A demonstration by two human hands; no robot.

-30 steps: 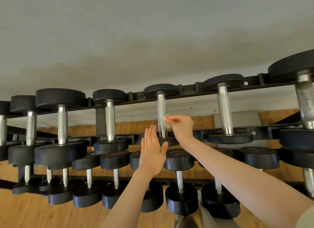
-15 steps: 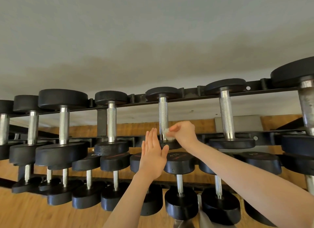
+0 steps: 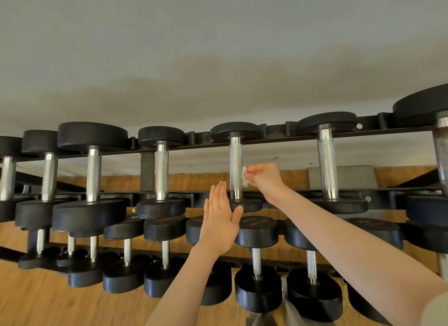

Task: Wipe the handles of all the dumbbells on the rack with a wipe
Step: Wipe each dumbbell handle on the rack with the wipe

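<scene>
Top rail of the rack (image 3: pixel 278 139) carries a row of dumbbells, more on the lower tiers from 8 to 4 o'clock. Going left to right: our left hand (image 3: pixel 221 219) sits just below centre, flat, its straight fingers (image 3: pixel 218 192) together and gripping nothing, raised just in front of the lower head of the centre dumbbell; we cannot tell if it touches. At centre the knurled handle (image 3: pixel 235 166) is the one in work. Just at 3 o'clock of it our right hand (image 3: pixel 265 177) pinches the small white wipe (image 3: pixel 244 177) in curled fingers, with the wipe pressed to the handle's right side, about mid-height. Next handle (image 3: pixel 327 163) to the right is untouched by either hand. We judge progress as partway at best: one handle being wiped, no visible sign which others are done, and the lower-tier handles probably remain.
</scene>
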